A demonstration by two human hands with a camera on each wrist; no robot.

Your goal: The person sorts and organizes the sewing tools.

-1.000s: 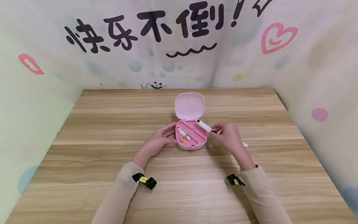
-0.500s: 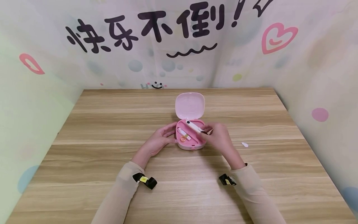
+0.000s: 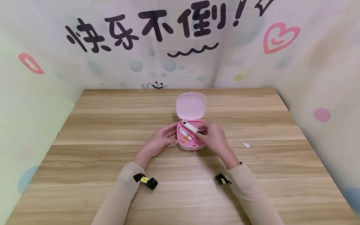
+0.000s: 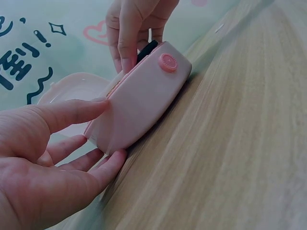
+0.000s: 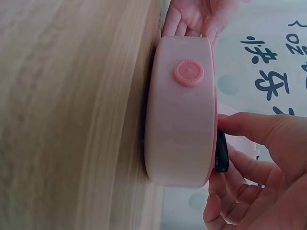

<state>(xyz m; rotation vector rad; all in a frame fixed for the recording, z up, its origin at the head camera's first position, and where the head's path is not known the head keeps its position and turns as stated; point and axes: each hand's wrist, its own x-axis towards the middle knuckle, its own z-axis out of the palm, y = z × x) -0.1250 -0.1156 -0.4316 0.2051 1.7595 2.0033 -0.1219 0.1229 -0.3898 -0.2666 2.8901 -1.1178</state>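
Observation:
A pink case (image 3: 184,147) sits on the table, its pale pink lid (image 3: 191,105) raised at the back. My left hand (image 3: 161,140) holds the case at its left side, thumb at the top edge and fingers lower down in the left wrist view. Over the tray, my right hand (image 3: 217,137) pinches a slim white tool (image 3: 189,126) with a dark dot at its far tip. Its black near end (image 5: 221,152) shows between thumb and fingers in the right wrist view. In the left part lie a small white-and-pink item (image 3: 184,133) and an orange ring (image 3: 184,139).
A small white drop-shaped piece (image 3: 246,145) lies on the wood-grain table (image 3: 112,118), right of the right hand. A printed cloth (image 3: 157,72) hangs behind the table and along both sides. Black camera straps (image 3: 146,181) sit at the wrists.
My right hand has moved left with the white tool, from the case's right side to over the tray's middle. The left hand and case have stayed put.

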